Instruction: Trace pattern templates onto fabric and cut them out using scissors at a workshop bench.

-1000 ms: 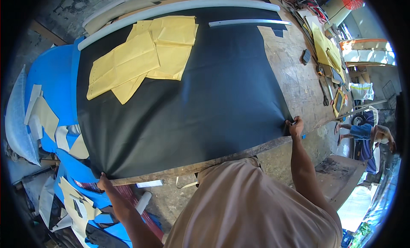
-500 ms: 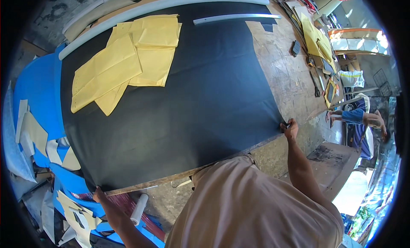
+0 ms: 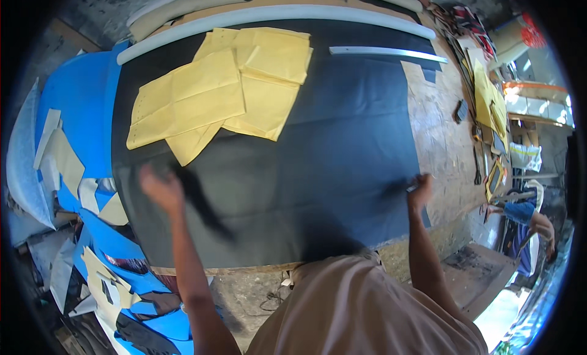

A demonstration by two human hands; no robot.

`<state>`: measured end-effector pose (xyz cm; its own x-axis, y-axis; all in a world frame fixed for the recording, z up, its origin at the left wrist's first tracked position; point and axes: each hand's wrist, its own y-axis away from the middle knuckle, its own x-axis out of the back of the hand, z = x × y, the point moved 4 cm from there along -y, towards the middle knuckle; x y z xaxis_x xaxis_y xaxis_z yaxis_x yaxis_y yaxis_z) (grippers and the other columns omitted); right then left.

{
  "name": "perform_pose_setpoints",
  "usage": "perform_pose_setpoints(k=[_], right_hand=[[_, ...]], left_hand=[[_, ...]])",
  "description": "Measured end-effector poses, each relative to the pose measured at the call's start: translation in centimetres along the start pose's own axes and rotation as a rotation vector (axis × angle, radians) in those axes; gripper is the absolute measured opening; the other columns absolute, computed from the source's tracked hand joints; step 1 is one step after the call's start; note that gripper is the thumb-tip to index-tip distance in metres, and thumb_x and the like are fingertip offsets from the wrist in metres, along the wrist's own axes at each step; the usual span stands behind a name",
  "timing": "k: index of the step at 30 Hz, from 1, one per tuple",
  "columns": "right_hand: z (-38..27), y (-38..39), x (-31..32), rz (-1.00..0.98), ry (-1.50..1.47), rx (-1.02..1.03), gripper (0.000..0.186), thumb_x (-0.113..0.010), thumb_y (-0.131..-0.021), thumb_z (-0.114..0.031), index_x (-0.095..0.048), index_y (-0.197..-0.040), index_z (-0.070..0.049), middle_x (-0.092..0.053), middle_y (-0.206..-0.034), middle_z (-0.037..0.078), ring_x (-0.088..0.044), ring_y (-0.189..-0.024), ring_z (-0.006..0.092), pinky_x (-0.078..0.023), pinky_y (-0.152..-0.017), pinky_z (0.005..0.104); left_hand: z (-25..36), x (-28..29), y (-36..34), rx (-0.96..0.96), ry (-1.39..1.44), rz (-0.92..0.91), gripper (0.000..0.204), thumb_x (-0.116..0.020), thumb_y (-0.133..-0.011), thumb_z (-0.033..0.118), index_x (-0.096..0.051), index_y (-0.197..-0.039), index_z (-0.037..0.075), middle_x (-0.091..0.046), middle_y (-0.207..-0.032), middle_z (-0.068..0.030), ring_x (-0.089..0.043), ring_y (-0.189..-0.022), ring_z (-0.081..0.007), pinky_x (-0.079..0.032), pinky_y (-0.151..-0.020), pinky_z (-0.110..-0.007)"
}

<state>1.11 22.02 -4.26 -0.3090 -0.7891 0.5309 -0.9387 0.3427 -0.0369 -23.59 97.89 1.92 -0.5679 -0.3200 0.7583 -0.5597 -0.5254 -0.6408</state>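
A broad black sheet (image 3: 342,165) that looks like vinyl or leatherette covers most of the work table. Folded yellow paper pieces (image 3: 189,92) lie overlapping on its far left part. My left hand (image 3: 162,188) hovers over the sheet's left side, in front of the papers; its fingers are smeared by motion. My right hand (image 3: 420,193) is by the sheet's right edge, its fingers curled closed. Something small and pale shows at its fingertips, too blurred to name. A dark shadow falls beside each hand.
A metal straightedge (image 3: 388,53) lies at the far right of the sheet, near a long white roll (image 3: 275,14). Scissors (image 3: 477,165) and a dark block (image 3: 461,110) rest on the bare wood (image 3: 440,135). Blue sheeting (image 3: 76,129) with offcuts is at left. Another person (image 3: 526,217) is far right.
Both hands have left the sheet's near corners. The left hand has swung up and inward over the sheet; the right has shifted slightly. The view has moved, so everything sits differently in it.
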Motion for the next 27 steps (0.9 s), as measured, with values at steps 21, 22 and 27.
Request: perform_pose_setpoints(k=[21,22,27], right_hand=[[-29.7,-1.8,-42.8,-0.304,0.028,0.301,0.035,-0.079,-0.074,-0.007,-0.054,-0.098,-0.008,-0.065,-0.08,0.008,-0.062,-0.068,0.0311,-0.052,-0.069,0.041],[-30.0,-1.9,-42.8,-0.344,0.028,0.292,0.035,-0.08,-0.075,-0.008,-0.054,-0.098,-0.008,-0.064,-0.08,0.007,-0.062,-0.068,0.0284,-0.051,-0.069,0.0393],[-33.4,-1.3,-41.3,-0.439,-0.048,0.357,0.034,-0.079,-0.078,-0.007,-0.052,-0.098,-0.008,-0.06,-0.08,0.004,-0.058,-0.067,0.0209,-0.049,-0.069,0.0344]], left_hand=[[4.0,-7.8,-4.8,-0.034,0.265,-0.447,0.031,-0.075,-0.079,0.005,-0.076,-0.109,0.013,-0.076,-0.122,-0.0016,-0.063,-0.132,-0.0297,-0.046,-0.111,-0.044],[2.7,-7.3,-4.6,-0.029,0.259,-0.445,0.031,-0.075,-0.079,0.005,-0.076,-0.109,0.013,-0.076,-0.122,-0.0016,-0.063,-0.132,-0.0297,-0.046,-0.111,-0.044],[-2.9,-5.1,-4.2,0.026,0.067,-0.512,0.026,-0.075,-0.077,0.002,-0.075,-0.1,0.015,-0.076,-0.116,0.0019,-0.061,-0.135,-0.0249,-0.045,-0.111,-0.047]])
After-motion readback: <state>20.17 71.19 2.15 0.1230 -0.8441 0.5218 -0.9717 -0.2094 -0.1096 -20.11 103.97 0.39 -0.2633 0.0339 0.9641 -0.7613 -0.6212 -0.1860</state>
